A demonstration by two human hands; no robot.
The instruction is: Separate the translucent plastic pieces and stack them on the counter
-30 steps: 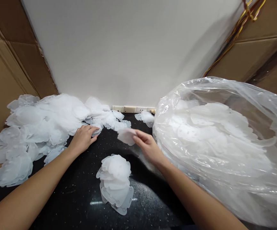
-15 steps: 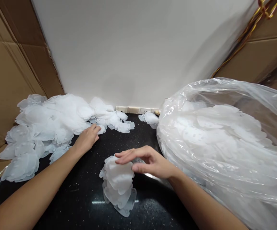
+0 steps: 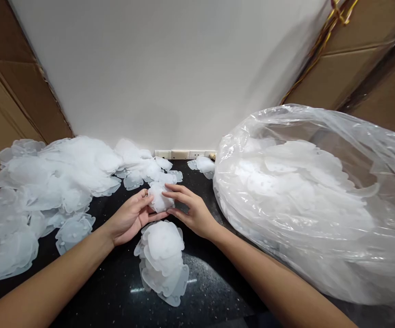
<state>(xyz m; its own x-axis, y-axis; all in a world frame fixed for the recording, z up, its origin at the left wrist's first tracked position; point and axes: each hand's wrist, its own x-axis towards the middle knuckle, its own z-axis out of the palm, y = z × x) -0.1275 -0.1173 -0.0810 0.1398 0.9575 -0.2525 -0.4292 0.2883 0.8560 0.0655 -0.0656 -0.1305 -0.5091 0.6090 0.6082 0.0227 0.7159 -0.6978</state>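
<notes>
Between my hands, above the dark speckled counter, is a small bunch of translucent white plastic sheets (image 3: 158, 197) with scalloped edges. My left hand (image 3: 132, 216) grips the bunch from the left, thumb on top and fingers beneath. From the right, my right hand (image 3: 192, 209) touches it with curved, spread fingertips; whether they grip it I cannot make out. Just nearer to me, a leaning stack of the same sheets (image 3: 163, 259) lies on the counter, untouched by either hand.
A large heap of the sheets (image 3: 74, 168) spreads along the left. On the right bulges a clear plastic bag (image 3: 306, 259) full of them. A power strip (image 3: 180, 155) runs along the wall, near a small pile (image 3: 202, 164). Cardboard (image 3: 347, 68) flanks both sides.
My left hand has come back from the heap and now holds a bunch of sheets. My right hand has left the front stack and moved up to that bunch. The view has shifted right.
</notes>
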